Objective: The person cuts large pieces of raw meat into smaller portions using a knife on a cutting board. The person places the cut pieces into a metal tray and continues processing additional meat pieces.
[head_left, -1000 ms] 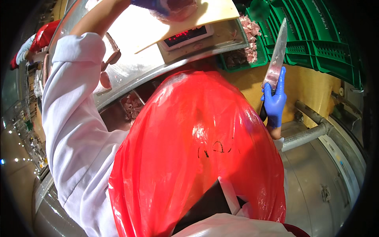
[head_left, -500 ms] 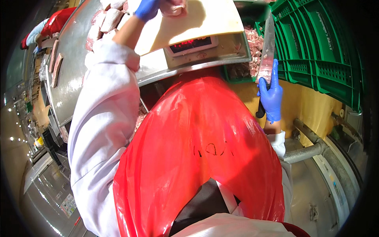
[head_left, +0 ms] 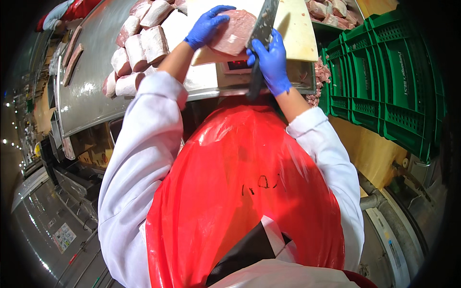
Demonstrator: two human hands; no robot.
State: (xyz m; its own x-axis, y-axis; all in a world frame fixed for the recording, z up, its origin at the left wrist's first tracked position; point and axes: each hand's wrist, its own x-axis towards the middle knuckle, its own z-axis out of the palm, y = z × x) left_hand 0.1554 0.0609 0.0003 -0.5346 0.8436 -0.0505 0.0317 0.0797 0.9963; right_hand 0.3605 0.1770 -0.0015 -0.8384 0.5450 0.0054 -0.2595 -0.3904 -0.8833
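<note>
A pink slab of raw meat (head_left: 234, 34) is at the near side of a pale cutting board (head_left: 300, 36). Its left edge is gripped by my left hand (head_left: 207, 26), blue-gloved, fingers over the top. In my right hand (head_left: 272, 62), also gloved in blue, is a knife (head_left: 263, 29) with a dark handle. The knife's broad blade points away from me, close along the right side of the slab; whether it touches the meat I cannot tell. Under the board's near edge shows part of a scale with a red-lit display (head_left: 238, 65).
Several meat chunks (head_left: 137, 50) are heaped left of the board on a steel table (head_left: 91, 103), with two thin strips (head_left: 72, 57) farther left. Green crates (head_left: 384, 81) stand at right, beside meat trimmings (head_left: 321, 77). More meat (head_left: 331, 12) lies at back right. Another person's red-clad arm (head_left: 79, 9) is far left.
My right hand has brought the knife from beside the green crates leftward to the meat. My left hand and the slab now show nearer to me. The view has shifted a little.
</note>
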